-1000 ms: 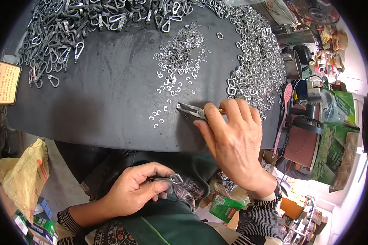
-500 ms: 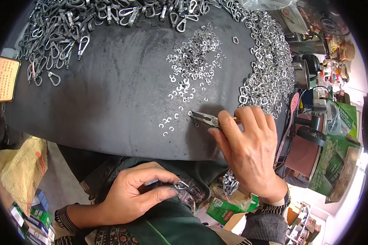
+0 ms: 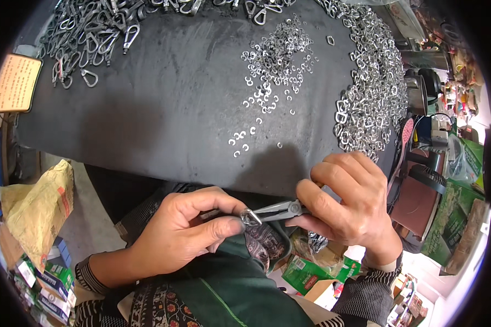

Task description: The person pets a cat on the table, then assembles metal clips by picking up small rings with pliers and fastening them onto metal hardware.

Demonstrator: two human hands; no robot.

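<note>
My left hand (image 3: pixel 185 231) pinches a small shiny metal loop (image 3: pixel 250 218) between thumb and forefinger, over my lap just off the table's near edge. My right hand (image 3: pixel 343 199) is closed round a pair of pliers (image 3: pixel 281 211). The plier jaws reach left and meet the loop at my left fingertips; whether something tiny sits between them I cannot make out. Beyond my hands, small C-shaped metal rings (image 3: pixel 283 52) lie in a pile, with several strays (image 3: pixel 240 139) nearer me. Most of the loop's far side is hidden by my left fingers.
Metal snap hooks (image 3: pixel 101 43) are heaped at the dark table's (image 3: pixel 185 109) far left, and shiny metal links (image 3: pixel 371 87) along its right side. A written card (image 3: pixel 16 82) stands at the left edge. A yellow sack (image 3: pixel 43 207) is below left; a small black fan (image 3: pixel 426 177) stands right.
The pliers have moved from the loose C-rings on the table back toward me, down to the metal loop in my left hand. The view has shifted slightly.
</note>
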